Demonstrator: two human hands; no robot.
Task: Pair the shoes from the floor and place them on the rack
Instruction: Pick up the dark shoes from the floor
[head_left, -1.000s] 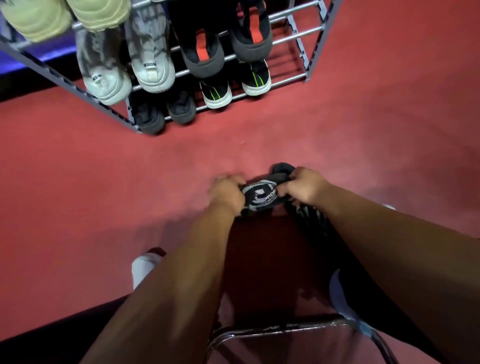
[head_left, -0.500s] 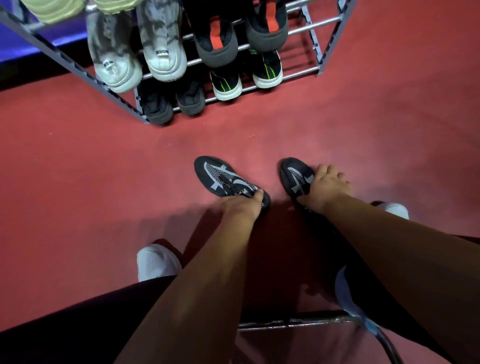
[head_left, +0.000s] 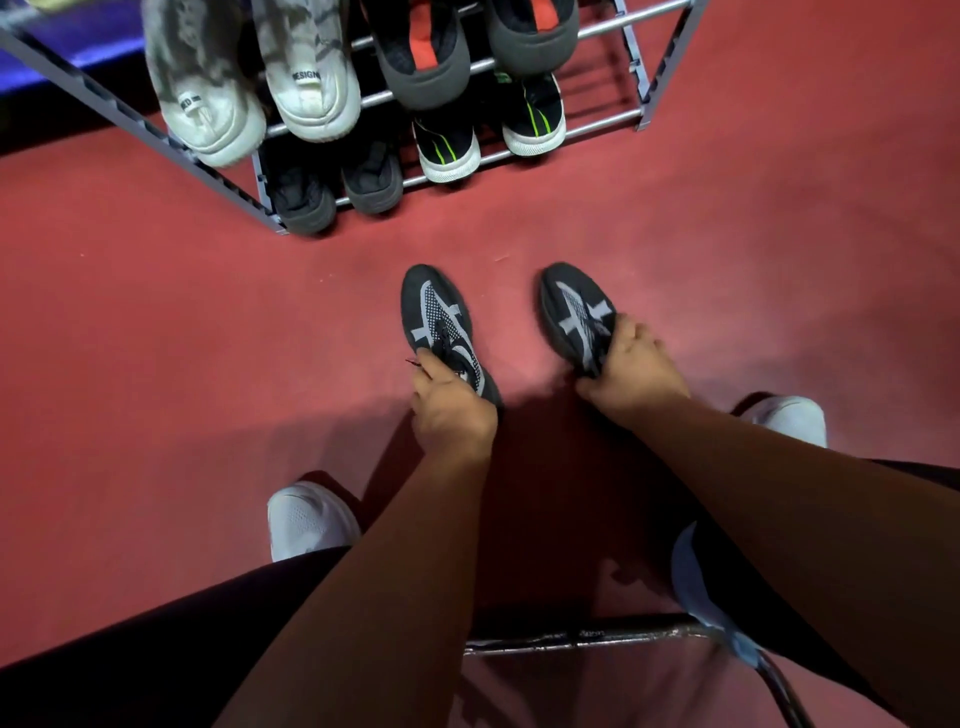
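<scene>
- Up at the far left, the grey metal rack (head_left: 236, 195) stands on the red floor (head_left: 156, 338), with a pair of pale sneakers (head_left: 311, 88) on an upper rail, heels outward, and two dark shoes (head_left: 304, 200) on the lowest rail below them.
- Lower down, a white shoe (head_left: 309, 519) on the person's foot rests on the floor.
- The left hand (head_left: 452, 410) has its fingers curled round the heel end of the left black shoe (head_left: 436, 312), which has grey mesh panels and points its toe toward the rack.
- Above it on the rack sit grey slippers with red lining (head_left: 423, 62) and, one rail down, black shoes with green stripes (head_left: 447, 150).
- The right black shoe (head_left: 571, 306) lies beside its mate with a gap between them, well short of the rack, toe also toward it. Whether either shoe is lifted off the floor cannot be told.
- The right hand (head_left: 636, 371) grips this shoe's rear, fingers over the laces and thumb beneath.
- A dark metal bar (head_left: 587, 635) crosses below the arms.
</scene>
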